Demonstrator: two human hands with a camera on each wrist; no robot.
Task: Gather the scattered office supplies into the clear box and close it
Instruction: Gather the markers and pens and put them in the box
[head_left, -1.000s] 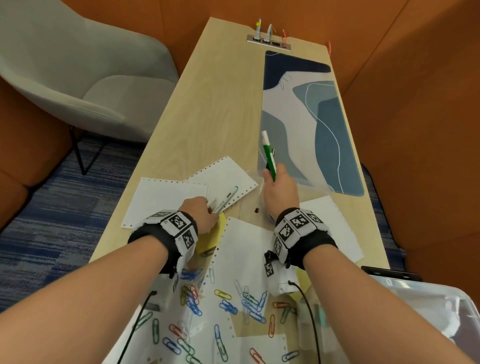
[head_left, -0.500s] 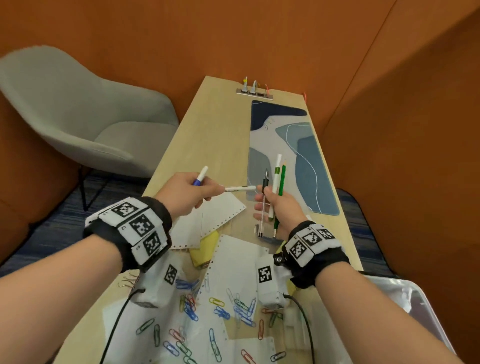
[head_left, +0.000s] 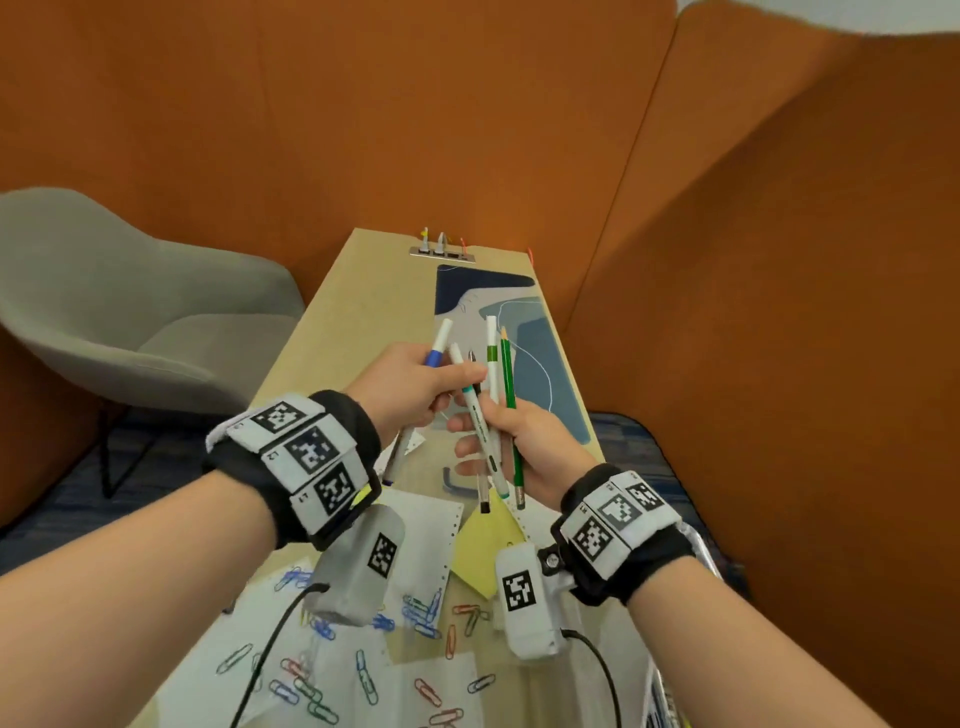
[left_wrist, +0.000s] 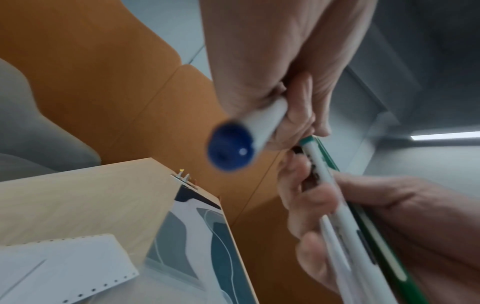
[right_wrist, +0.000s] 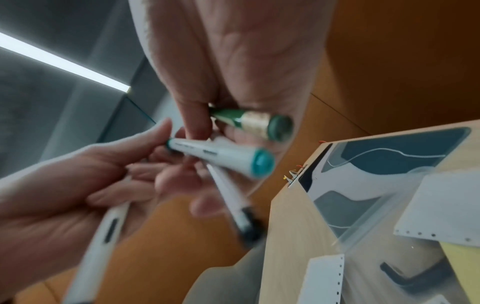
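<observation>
Where hands (head_left: 410, 384) parted, pens (head_left: 491, 415) now touch.

Left wrist band (head_left: 298, 457): black fabric cuff, white panels on top, each with a black square-code marker.
Right wrist band (head_left: 621, 525): same build, black cuff, white coded panels.
Left wrist camera (head_left: 358, 566): pale grey housing under the wrist, one code marker, black cable trailing from it.
Right wrist camera (head_left: 524, 597): white housing, one code marker, metal screw mount, black cable.
Forearms: bare, no sleeves.
</observation>
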